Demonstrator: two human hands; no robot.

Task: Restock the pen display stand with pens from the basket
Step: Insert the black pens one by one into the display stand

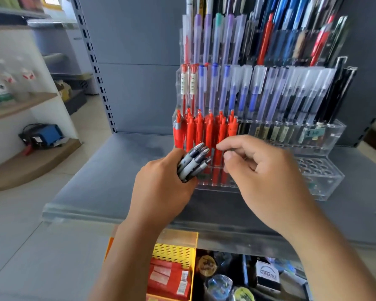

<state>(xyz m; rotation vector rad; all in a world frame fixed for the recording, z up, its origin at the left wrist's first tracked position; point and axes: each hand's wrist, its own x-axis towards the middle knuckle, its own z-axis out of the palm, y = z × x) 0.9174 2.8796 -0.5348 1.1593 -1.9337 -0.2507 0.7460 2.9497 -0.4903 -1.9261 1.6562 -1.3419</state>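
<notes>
A clear acrylic tiered pen stand (332, 135) rests on a grey shelf. Its front left slots hold several red pens (208, 133), and the front right holes (313, 168) are empty. My left hand (161, 187) is closed around a bundle of grey-and-black pens (195, 161), tips pointing up and right, just in front of the red pens. My right hand (267, 177) hovers beside the bundle's tips. Its thumb and forefinger are slightly apart, with nothing visible between them. Below the shelf edge sits a yellow perforated basket (174, 253).
Higher tiers hold blue, clear-capped and dark pens (258, 90). The grey shelf (109, 177) extends left of the stand, bounded by a slotted upright (96, 68). Red packets (169, 279) lie in the basket, and mixed goods (267, 276) lie below to the right.
</notes>
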